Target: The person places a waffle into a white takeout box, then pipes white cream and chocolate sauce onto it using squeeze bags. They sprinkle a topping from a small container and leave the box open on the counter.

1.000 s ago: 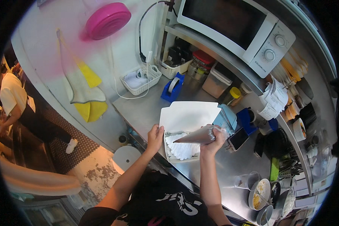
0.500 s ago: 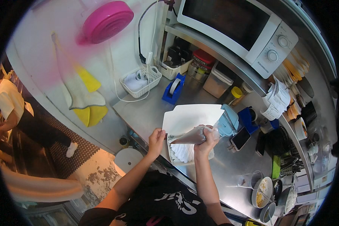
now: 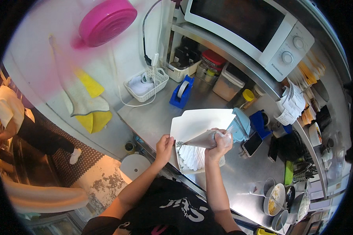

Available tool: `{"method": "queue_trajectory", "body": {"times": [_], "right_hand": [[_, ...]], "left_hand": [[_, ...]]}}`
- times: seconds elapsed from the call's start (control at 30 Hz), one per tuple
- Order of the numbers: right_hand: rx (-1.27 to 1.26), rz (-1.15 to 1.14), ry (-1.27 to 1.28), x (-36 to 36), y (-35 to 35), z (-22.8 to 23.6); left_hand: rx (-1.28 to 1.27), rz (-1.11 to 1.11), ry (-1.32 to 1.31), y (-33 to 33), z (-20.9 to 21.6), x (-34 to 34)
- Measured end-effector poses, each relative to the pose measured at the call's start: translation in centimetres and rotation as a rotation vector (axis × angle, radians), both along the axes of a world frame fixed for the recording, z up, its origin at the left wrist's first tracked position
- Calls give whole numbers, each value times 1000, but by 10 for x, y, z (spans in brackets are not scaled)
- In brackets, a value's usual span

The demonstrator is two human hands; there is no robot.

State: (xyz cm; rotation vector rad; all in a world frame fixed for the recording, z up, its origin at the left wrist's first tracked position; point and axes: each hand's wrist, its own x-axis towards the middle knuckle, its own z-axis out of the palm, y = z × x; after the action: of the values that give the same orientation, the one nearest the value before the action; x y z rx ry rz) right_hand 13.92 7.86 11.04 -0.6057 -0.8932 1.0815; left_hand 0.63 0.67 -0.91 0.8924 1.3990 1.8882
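Observation:
In front of me a white paper takeaway box (image 3: pixel 202 120) stands open at the counter's edge, its lid raised on the far side. White, ridged food (image 3: pixel 192 157) lies in rows inside it; its kind I cannot tell. My right hand (image 3: pixel 219 145) is wrapped round the gathered top of a clear piping bag (image 3: pixel 202 140) with a brownish filling. The bag slants over the box, its narrow tip pointing left, above the food. At the box's left side, my left hand (image 3: pixel 164 148) pinches the edge between thumb and fingers.
A blue tape dispenser (image 3: pixel 181 92) and a white basket (image 3: pixel 148 87) stand behind the box. To the right are a light-blue container (image 3: pixel 240 125), a phone (image 3: pixel 252 143) and several bowls (image 3: pixel 273 200). A microwave (image 3: pixel 247 29) sits on the shelf above. Another person (image 3: pixel 25 117) stands far left.
The piping bag has shifted slightly right, its tip drawing back from the box's left edge, so more of the white food shows. My left hand keeps its hold on the box.

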Motion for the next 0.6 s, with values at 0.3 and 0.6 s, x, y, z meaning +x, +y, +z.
{"method": "queue_trajectory", "body": {"times": [0.3,0.6], "right_hand": [[-7,-36,-35,2,-6,7],[-2,73,-94,15,-33,2]], "left_hand": [[-53,15,39,-1,2,-1],[-6,8,-9,-1,2,-1]]}}
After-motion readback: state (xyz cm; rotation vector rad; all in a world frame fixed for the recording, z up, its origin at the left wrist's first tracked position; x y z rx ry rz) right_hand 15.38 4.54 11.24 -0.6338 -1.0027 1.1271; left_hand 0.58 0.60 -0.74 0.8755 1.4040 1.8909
